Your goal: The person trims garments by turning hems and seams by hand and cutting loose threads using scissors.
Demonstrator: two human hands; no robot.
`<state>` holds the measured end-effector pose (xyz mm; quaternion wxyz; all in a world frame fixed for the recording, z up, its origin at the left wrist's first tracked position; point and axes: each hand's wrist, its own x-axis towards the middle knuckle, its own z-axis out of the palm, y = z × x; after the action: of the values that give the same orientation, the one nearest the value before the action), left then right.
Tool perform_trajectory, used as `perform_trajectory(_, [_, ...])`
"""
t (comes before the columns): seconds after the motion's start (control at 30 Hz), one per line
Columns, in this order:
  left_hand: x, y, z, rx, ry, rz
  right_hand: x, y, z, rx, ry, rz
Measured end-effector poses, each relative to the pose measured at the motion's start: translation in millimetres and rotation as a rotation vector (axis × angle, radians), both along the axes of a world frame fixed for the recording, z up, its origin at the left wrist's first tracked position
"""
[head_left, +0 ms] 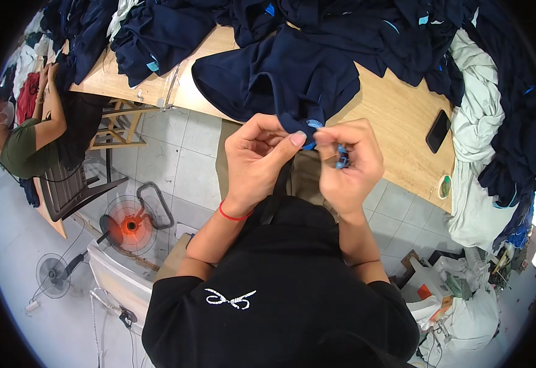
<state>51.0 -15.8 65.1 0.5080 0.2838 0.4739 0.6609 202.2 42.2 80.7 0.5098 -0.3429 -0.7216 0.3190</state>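
Note:
A navy blue fabric garment (280,76) hangs over the near edge of the table, with a light blue trim (314,124) at its lower end. My left hand (262,153) pinches that end between thumb and fingers. Right beside it, my right hand (354,162) is closed around a small blue tool (341,157), mostly hidden in the palm and blurred, so its exact kind does not show. The fingertips of my right hand are close to the blue trim; whether they touch it I cannot tell.
More navy garments (366,37) are heaped along the back of the wooden table (397,116). A black phone (438,131) and a small round container (444,186) lie at the right, near white cloth (476,92). At the left, a person (41,138) works near fans (131,226).

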Motion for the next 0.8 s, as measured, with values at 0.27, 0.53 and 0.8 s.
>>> perform_trajectory(0.27, [-2.7, 6.8, 5.2, 0.016, -0.278, 0.055, 28.0, 5.0, -3.6, -0.467, 0.084, -0.276])
perform_trajectory(0.53, [-2.5, 1.4, 1.6, 0.032, 0.014, -0.023, -7.1, -5.0, 1.5, -0.037, -0.022, -0.066])
perform_trajectory(0.8, [-2.7, 4.1, 4.9, 0.009, -0.226, 0.067, 17.6, -3.1, -2.7, -0.346, -0.007, -0.169])
